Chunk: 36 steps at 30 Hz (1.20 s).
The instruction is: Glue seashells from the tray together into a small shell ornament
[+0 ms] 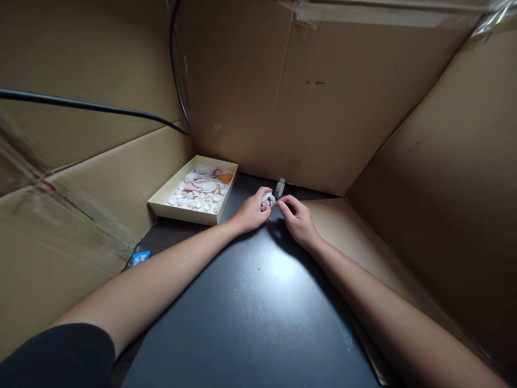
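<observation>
Both hands met over the black table (258, 318), the left hand (252, 211) pinching a small pale shell (268, 200) and the right hand (298, 218) touching its edge with pinched fingertips, just before a clear vial (280, 187), with a tray (161, 200) of shells to the left.

Tray (161, 200) of shells (201, 191) sits far left on the worktop (250, 312). Both hands meet right of it, left hand (251, 211) and right hand (298, 218) pinching a shell (268, 200). Small bottle (280, 187) stands just behind them.
</observation>
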Tool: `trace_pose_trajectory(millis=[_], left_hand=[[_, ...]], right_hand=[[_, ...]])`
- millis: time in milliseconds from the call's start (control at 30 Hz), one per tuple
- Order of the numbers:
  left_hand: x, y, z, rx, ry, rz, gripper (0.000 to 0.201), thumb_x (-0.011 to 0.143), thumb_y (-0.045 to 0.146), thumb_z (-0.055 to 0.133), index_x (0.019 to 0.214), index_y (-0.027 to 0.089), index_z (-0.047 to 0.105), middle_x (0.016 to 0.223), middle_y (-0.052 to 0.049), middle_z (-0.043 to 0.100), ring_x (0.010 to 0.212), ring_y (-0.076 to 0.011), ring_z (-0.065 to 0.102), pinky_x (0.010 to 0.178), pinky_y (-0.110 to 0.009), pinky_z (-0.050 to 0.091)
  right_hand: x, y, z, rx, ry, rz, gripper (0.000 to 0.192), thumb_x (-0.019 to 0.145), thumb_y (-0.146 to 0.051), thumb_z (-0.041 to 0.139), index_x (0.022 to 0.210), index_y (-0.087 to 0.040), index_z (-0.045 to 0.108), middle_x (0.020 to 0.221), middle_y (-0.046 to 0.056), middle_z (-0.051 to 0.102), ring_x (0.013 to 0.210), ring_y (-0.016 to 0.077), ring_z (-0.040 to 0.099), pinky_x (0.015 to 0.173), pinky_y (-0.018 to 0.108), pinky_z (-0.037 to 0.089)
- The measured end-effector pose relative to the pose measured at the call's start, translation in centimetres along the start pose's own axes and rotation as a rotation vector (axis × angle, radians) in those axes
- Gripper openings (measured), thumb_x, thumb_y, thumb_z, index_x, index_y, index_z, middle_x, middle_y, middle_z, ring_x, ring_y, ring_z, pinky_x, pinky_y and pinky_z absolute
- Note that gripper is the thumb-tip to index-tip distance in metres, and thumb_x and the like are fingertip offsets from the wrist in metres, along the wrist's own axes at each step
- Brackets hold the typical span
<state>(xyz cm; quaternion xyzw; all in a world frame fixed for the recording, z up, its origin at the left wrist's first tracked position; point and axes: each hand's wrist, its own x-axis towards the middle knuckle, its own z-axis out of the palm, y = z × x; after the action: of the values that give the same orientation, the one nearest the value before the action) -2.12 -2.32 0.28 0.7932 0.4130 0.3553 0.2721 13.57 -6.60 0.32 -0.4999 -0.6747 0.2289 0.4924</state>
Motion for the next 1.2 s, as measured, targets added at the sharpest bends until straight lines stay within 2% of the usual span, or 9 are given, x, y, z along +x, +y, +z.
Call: trace_pose_trajectory(millis=[133, 367, 733, 1000, 1200], left_hand=[[0.0, -0.02, 0.03, -0.003, 0.003, 0.002, 0.046, 0.078, 0.021, 0.054, 0.123, 0.016, 0.046, 0.086, -0.003, 0.062, 0.066, -0.0124, 0.054, 0.063, -0.024, 0.042], [0.01, -0.08, 0.13, -0.034, 0.026, 0.037, 0.042, 0.078, 0.021, 0.056, 0.119, 0.017, 0.046, 0.098, -0.006, 0.063, 0.08, -0.0153, 0.059, 0.072, -0.026, 0.046], [0.07, -0.32, 0.16, -0.029, -0.018, 0.002, 0.045, 0.077, 0.022, 0.056, 0.121, 0.017, 0.046, 0.085, -0.002, 0.061, 0.065, -0.0119, 0.053, 0.063, -0.024, 0.042], [0.06, -0.55, 0.24, -0.051, -0.037, 0.017, 0.042, 0.078, 0.023, 0.056, 0.119, 0.019, 0.045, 0.09, -0.002, 0.06, 0.071, -0.0131, 0.055, 0.066, -0.024, 0.043], [0.02, -0.45, 0.18, -0.019, -0.042, 0.028, 0.04, 0.077, 0.023, 0.056, 0.113, 0.02, 0.041, 0.088, -0.001, 0.057, 0.072, -0.0137, 0.054, 0.066, -0.025, 0.042]], right_hand=[[-0.04, -0.17, -0.04, 0.008, 0.003, -0.014, 0.03, 0.087, -0.046, 0.048, 0.083, -0.018, 0.06, 0.071, -0.001, 0.056, 0.068, 0.0125, 0.047, 0.064, 0.023, 0.036], [-0.14, -0.49, -0.11, -0.001, -0.005, -0.017, 0.028, 0.087, -0.044, 0.047, 0.081, -0.019, 0.059, 0.076, 0.001, 0.06, 0.072, 0.0145, 0.051, 0.068, 0.024, 0.038], [-0.17, -0.54, -0.14, 0.022, -0.024, -0.029, 0.027, 0.086, -0.042, 0.048, 0.079, -0.018, 0.06, 0.075, 0.0, 0.06, 0.072, 0.014, 0.051, 0.069, 0.025, 0.038], [-0.17, -0.57, -0.13, 0.018, 0.009, -0.027, 0.024, 0.085, -0.04, 0.049, 0.083, -0.019, 0.06, 0.077, 0.001, 0.06, 0.071, 0.0139, 0.051, 0.067, 0.024, 0.038], [-0.32, -0.76, -0.21, 0.071, 0.063, -0.007, 0.026, 0.087, -0.042, 0.047, 0.081, -0.019, 0.058, 0.07, -0.001, 0.055, 0.065, 0.0125, 0.047, 0.062, 0.024, 0.037]])
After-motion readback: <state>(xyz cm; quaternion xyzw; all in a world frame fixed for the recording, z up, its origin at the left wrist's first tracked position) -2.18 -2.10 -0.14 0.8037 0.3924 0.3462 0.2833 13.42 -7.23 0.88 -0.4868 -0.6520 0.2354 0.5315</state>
